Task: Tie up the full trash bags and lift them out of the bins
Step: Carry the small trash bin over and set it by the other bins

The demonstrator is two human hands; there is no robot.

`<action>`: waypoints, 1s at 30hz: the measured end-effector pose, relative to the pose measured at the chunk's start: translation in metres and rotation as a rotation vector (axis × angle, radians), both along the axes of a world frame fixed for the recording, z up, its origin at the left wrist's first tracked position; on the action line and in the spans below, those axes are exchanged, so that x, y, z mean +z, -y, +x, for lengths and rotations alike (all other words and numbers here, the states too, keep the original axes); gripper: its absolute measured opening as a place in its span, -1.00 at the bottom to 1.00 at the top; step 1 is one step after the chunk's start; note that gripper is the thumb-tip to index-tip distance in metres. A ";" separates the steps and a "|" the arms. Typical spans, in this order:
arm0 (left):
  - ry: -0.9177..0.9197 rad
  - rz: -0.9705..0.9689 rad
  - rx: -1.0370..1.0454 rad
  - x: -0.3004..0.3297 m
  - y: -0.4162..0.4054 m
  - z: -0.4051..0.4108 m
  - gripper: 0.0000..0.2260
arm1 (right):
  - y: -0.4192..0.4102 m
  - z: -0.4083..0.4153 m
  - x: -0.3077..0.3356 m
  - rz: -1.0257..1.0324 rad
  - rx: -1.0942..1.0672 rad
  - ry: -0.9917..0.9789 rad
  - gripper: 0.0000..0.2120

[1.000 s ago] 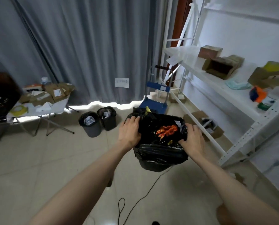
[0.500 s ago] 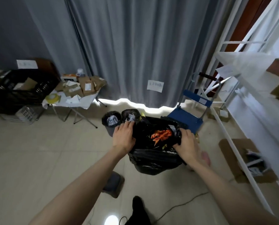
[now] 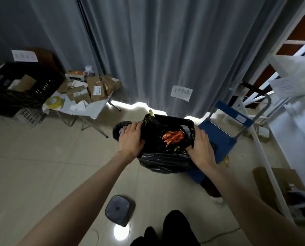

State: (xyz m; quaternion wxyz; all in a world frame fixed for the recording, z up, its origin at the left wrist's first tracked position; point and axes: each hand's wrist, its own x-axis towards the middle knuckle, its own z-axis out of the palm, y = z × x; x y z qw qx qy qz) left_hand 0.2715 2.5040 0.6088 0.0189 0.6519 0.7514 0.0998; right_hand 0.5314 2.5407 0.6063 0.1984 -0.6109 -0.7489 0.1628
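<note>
A full black trash bag hangs in the air in front of me, its mouth open and orange-red scraps showing on top. My left hand grips the bag's left rim. My right hand grips the right rim. An empty grey bin stands on the floor below, near my feet. A second bin with a black liner is partly hidden behind my left hand.
A blue hand trolley stands right behind the bag. White metal shelving runs along the right, with a cardboard box under it. A folding table piled with boxes and tape sits at the left, before grey curtains.
The bag has come up out of the grey bin, which now stands bare on the floor by my feet. My view has swung left and downward; both hands keep their hold on the rim.
</note>
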 end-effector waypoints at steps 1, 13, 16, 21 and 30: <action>0.003 -0.002 0.004 -0.003 -0.015 -0.004 -0.42 | -0.016 -0.004 -0.003 -0.006 0.007 0.000 -0.25; -0.030 -0.081 0.027 -0.047 -0.212 -0.034 -0.39 | -0.232 -0.041 -0.068 -0.079 0.051 -0.057 -0.20; -0.031 -0.078 0.026 -0.052 -0.247 -0.040 -0.37 | -0.266 -0.046 -0.078 -0.073 0.057 -0.068 -0.18; -0.035 -0.115 0.014 -0.063 -0.289 -0.052 -0.35 | -0.307 -0.060 -0.093 -0.100 0.046 -0.081 -0.17; -0.033 -0.196 -0.184 -0.099 -0.356 -0.073 -0.36 | -0.324 -0.077 -0.131 -0.190 -0.136 -0.071 -0.19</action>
